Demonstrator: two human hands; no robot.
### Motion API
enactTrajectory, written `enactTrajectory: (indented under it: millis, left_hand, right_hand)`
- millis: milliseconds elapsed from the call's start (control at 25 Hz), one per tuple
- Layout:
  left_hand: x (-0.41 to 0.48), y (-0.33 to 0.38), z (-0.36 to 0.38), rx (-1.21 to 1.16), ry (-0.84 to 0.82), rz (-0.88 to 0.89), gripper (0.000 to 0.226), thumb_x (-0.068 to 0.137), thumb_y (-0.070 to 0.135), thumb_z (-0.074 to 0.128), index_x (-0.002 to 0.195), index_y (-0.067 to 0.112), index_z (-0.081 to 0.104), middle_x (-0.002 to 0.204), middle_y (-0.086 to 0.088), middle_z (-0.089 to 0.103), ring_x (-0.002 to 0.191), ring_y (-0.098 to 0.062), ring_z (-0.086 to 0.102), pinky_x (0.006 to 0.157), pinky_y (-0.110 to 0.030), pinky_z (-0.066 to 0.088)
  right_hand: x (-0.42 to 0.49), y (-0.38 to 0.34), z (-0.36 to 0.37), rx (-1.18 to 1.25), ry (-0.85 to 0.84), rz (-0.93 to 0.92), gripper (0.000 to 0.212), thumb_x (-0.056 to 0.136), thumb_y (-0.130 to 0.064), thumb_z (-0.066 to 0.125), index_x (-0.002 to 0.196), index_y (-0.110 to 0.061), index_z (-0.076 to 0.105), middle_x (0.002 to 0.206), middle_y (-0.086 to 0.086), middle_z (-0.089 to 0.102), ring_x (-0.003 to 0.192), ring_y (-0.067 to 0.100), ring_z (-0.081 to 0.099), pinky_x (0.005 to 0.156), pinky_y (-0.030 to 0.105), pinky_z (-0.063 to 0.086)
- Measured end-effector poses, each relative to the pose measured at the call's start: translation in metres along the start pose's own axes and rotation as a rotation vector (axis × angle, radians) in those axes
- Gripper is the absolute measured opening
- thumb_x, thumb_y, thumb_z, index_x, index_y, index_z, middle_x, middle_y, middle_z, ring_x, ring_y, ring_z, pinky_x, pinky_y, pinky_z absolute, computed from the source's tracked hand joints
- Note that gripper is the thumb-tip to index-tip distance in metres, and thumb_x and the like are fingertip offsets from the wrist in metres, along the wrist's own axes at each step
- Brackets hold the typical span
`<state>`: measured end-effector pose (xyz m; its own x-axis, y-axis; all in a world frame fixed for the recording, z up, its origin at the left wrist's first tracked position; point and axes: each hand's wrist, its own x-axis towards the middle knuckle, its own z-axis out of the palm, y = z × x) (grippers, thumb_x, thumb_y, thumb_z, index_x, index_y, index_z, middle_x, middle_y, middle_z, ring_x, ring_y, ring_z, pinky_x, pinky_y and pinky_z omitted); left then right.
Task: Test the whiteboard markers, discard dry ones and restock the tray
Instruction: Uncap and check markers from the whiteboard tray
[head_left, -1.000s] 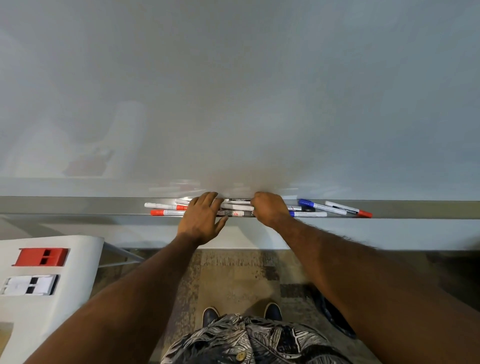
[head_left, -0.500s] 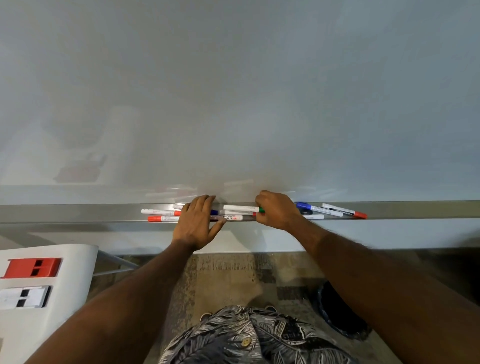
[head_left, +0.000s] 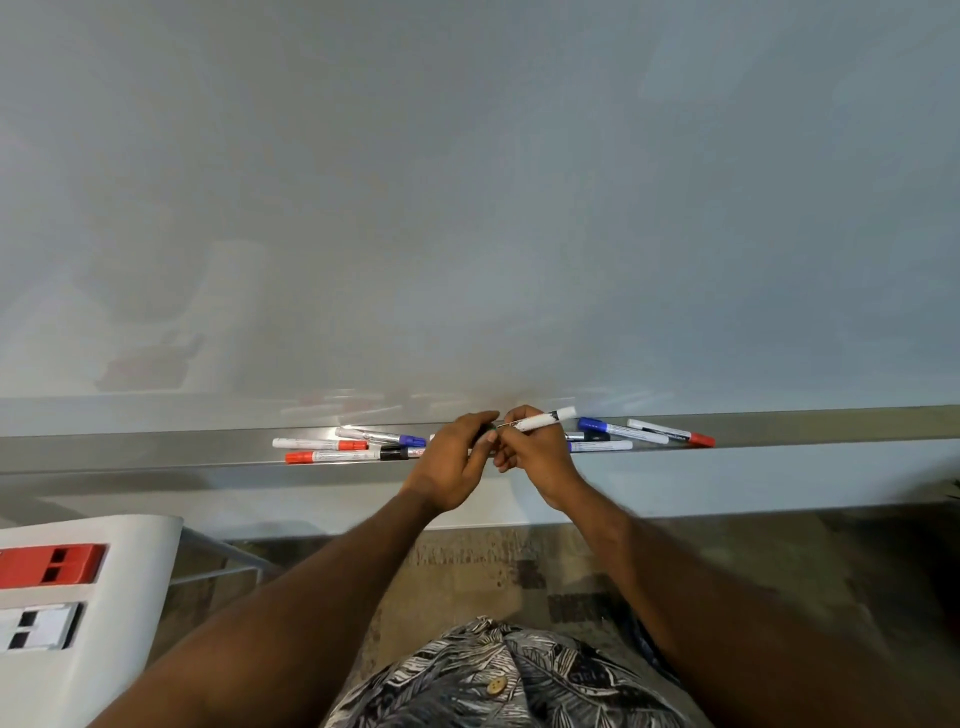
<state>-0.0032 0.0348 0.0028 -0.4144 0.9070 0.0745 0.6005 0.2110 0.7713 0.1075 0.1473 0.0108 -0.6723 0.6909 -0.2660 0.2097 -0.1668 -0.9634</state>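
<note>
We held one white marker (head_left: 540, 419) tilted above the tray (head_left: 156, 452); red, blue and black-capped markers (head_left: 332, 457) lay in it

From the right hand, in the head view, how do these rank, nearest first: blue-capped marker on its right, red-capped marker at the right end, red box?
1. Blue-capped marker, just right of the right hand.
2. Red-capped marker, at the tray's right end.
3. Red box, far left, off the tray.
</note>
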Motion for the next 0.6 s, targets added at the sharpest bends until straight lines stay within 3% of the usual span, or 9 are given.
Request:
enactTrajectory:
  millis: [160, 400, 600]
  left_hand:
    - [0.006, 0.003, -0.002, 0.051, -0.067, 0.1, 0.046, 0.1, 0.034, 0.033, 0.137, 0.014, 0.051, 0.118, -0.007, 0.063, 0.105, -0.018, 0.057, 0.095, -0.034, 0.048]
    - [0.016, 0.0, -0.01, 0.264, -0.16, 0.131, 0.038, 0.099, 0.02, 0.041, 0.136, 0.013, 0.048, 0.109, -0.008, 0.057, 0.1, -0.021, 0.051, 0.089, -0.035, 0.045]
    - [0.02, 0.011, -0.017, 0.549, -0.18, 0.114, 0.022, 0.1, 0.026, 0.042, 0.116, 0.014, 0.051, 0.099, -0.012, 0.066, 0.087, -0.03, 0.058, 0.065, -0.033, 0.036]
  right_hand:
    - [0.0, 0.0, -0.003, 0.051, -0.023, 0.049, 0.01, 0.093, -0.009, 0.066, 0.097, 0.0, 0.064, 0.071, 0.012, 0.064, 0.057, 0.017, 0.06, 0.055, 0.027, 0.053]
    - [0.003, -0.002, -0.004, 0.418, 0.026, 0.197, 0.015, 0.095, -0.014, 0.062, 0.096, 0.0, 0.066, 0.08, 0.018, 0.061, 0.057, 0.017, 0.054, 0.057, 0.025, 0.049]
    - [0.0, -0.003, -0.003, 0.451, 0.018, 0.213, 0.014, 0.096, -0.013, 0.061, 0.088, -0.003, 0.064, 0.065, 0.01, 0.057, 0.056, 0.015, 0.049, 0.056, 0.024, 0.047]
